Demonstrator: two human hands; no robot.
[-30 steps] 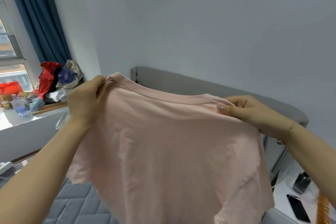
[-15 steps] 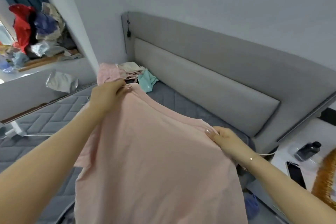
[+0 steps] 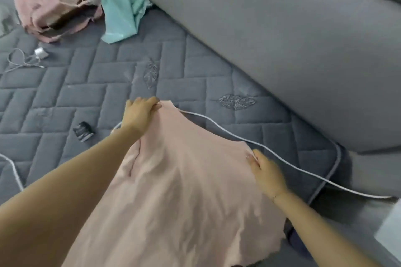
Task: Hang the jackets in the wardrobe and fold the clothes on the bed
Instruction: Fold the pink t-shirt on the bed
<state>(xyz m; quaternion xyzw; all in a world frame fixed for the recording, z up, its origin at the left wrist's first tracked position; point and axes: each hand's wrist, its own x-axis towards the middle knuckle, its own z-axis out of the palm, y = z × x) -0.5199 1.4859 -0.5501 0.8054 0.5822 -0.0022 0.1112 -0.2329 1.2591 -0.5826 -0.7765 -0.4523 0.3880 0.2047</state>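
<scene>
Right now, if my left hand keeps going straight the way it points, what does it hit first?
Probably bare quilted mattress: the left hand, gripping the pink shirt, points up the bed toward the headboard cushion. Depth is unclear.

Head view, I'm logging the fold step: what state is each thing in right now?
Pink T-shirt: spread out, held at both shoulders over the bed.
Left hand: grips one shoulder.
Right hand: grips the other.
Clothes pile: crumpled, unfolded.
White cable: slack across the mattress.
</scene>
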